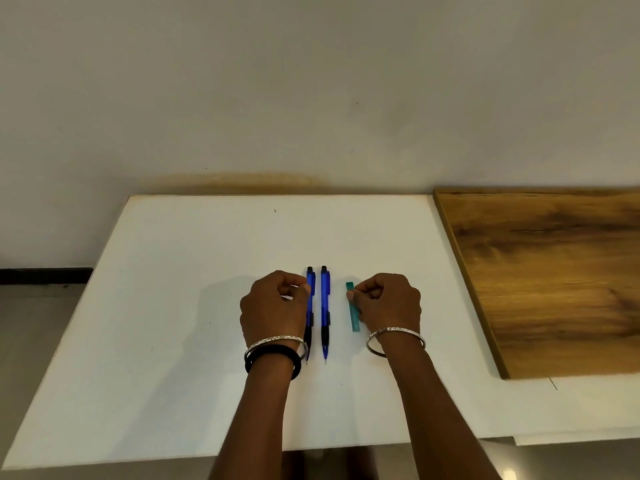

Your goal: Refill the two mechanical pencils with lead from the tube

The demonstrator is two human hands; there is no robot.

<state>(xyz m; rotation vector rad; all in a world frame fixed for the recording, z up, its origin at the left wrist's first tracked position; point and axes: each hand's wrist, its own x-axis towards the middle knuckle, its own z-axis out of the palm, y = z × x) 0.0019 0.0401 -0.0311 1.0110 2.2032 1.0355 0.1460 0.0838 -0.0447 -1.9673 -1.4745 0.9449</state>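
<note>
Nearest, a thin silver left bangle [275,341] and black bands [273,360] sit on one wrist, and a silver right bangle [394,332] on the other. The left hand [273,306], fingers curled, pinches the left pencil [310,282] at its translucent blue barrel; the black grip part and thin tip point back beside the wrist. Just right of this grip lies the right pencil [325,306], parallel and untouched, on the smooth white table [173,306]. The right hand [389,303], also curled, pinches the slim teal tube [354,318] at its far half. Well right of that grip lies a wood-grain board [554,278].
</note>
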